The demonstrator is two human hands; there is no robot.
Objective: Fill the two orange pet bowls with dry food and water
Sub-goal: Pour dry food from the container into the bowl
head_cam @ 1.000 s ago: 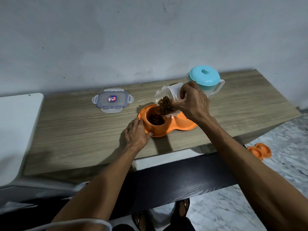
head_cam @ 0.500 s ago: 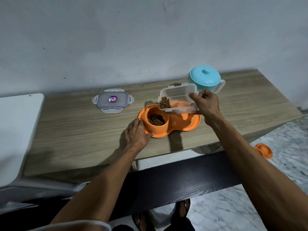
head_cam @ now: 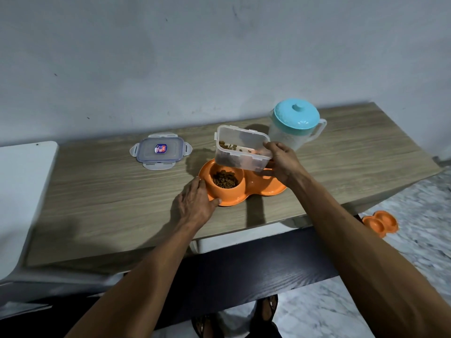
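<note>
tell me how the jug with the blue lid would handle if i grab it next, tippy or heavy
The jug stands tall next to the low orange double bowl, so a push near its lid could probably tip it. Its side handle should give a secure grip. The frosted wall hides the water level, so its weight is uncertain; if full, likely heavy.

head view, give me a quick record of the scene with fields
surface: wooden tabletop
double orange plastic pet bowl: left cup holds brown kibble; right cup mostly hidden
left hand: rests on bowl's left rim
right hand: holds clear plastic food container above bowl
clear lid with clips: flat on tabletop
pitcher with teal lid: upright, behind bowl
</note>
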